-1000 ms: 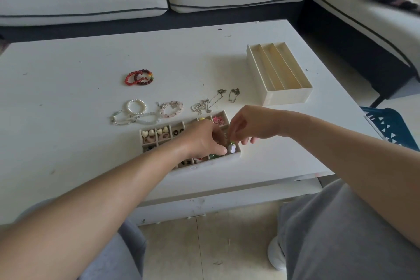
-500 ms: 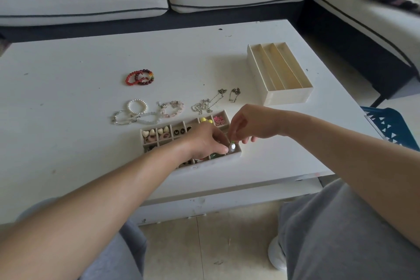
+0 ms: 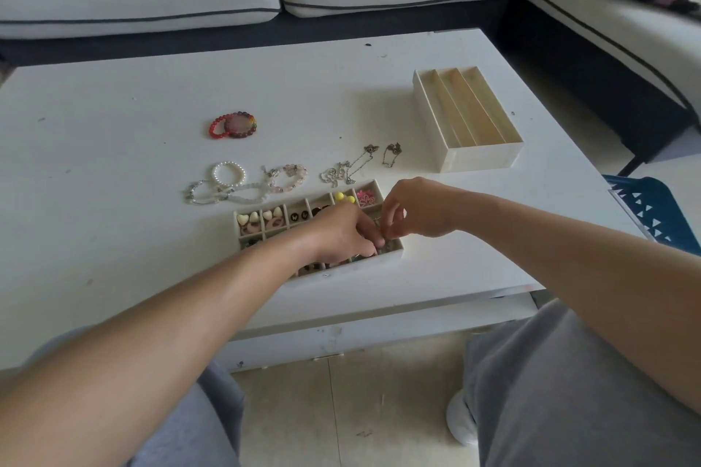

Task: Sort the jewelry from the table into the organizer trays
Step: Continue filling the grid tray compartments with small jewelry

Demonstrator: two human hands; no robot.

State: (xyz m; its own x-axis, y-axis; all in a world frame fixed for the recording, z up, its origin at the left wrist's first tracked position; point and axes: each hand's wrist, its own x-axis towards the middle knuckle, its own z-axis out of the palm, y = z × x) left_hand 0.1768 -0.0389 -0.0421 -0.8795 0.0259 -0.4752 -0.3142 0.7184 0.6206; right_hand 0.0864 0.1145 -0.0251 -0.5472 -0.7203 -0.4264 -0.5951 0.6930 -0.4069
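A white compartment tray near the table's front edge holds heart-shaped, black, yellow and pink studs in small cells. Both hands meet over its right end. My left hand has its fingers curled down into a cell and pinches a small jewelry piece, which is mostly hidden. My right hand pinches the same piece from the right with thumb and forefinger. Behind the tray lie a pearl bracelet, a pink bead bracelet, a clear bead bracelet, thin silver chains and red bead bracelets.
A cream tray with three long slots stands at the table's right rear and holds nothing. Sofas run along the far and right sides. A blue stool sits by the table's right edge. My knees are under the front edge.
Both hands stayed over the tray's right end. The small pale piece seen at my left fingertips earlier is now hidden as the fingers have closed in over it.
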